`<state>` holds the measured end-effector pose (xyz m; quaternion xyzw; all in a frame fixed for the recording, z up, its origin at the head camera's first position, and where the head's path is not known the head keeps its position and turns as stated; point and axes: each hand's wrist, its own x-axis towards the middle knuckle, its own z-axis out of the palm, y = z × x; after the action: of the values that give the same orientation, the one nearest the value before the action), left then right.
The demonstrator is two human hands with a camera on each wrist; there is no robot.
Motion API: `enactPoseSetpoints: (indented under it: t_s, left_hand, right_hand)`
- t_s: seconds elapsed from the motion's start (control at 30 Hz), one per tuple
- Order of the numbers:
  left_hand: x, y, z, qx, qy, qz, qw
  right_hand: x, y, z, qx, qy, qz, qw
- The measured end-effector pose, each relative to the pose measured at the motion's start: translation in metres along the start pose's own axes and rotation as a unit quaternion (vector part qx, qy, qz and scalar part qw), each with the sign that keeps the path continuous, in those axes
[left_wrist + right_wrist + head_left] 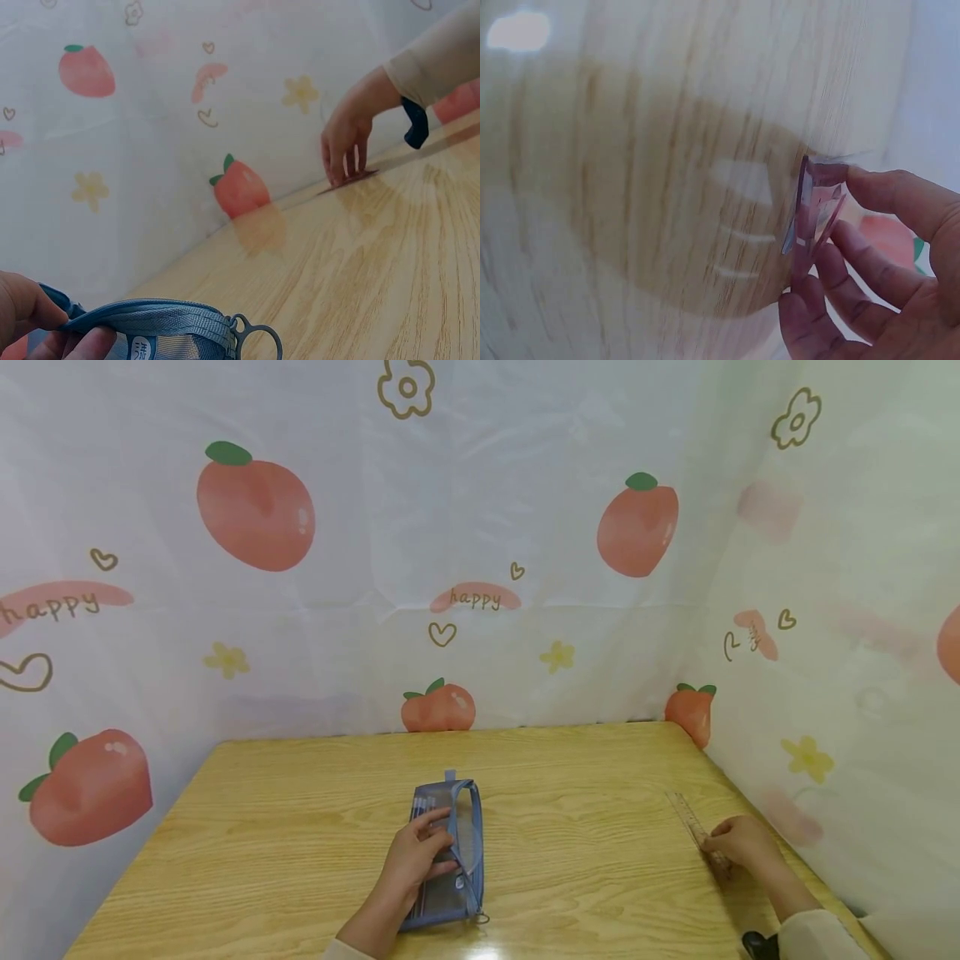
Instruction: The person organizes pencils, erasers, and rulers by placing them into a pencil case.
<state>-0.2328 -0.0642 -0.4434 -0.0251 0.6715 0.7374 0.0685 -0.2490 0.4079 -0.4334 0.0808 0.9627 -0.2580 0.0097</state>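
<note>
A blue mesh pencil case (448, 902) lies on the wooden table with its zipped top gaping. Several pens (422, 804) show through its mesh. My left hand (417, 857) pinches the edge of the opening between thumb and fingers, which the left wrist view shows close up. Far to the right, my right hand (745, 845) holds a clear ruler (688, 820) low over the table, its far end pointing away from me. In the right wrist view, thumb and fingertips grip clear plastic pieces (804, 225) with a pinkish tint, seen nearly edge-on.
A metal ring (278, 341) hangs from the case's zip. The wooden table (300, 827) meets a white fruit-printed curtain (480, 527) at the back and on the right, close beside my right hand. A dark strap end (761, 946) hangs at my right sleeve.
</note>
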Motion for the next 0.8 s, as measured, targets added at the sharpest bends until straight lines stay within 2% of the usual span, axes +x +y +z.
enactPoseSetpoints:
  t_s: [0.53,0.7,0.8]
  left_hand:
    - [0.0010,-0.0014,-0.0007,-0.001,0.004,0.002,1.0000]
    - [0.0012,-0.0012,-0.0007,-0.001,0.003,0.003,1.0000]
    - [0.0013,-0.0011,-0.0007,-0.001,0.004,0.003,1.0000]
  right_hand:
    - [-0.0016,0.0061,0.0002,0.033,-0.004,0.019,0.9993]
    - [-0.0017,0.0077,0.0003,0.062,0.001,0.021,0.9978]
    - [-0.0021,0.0094,0.0001,0.098,-0.006,0.024,0.9949]
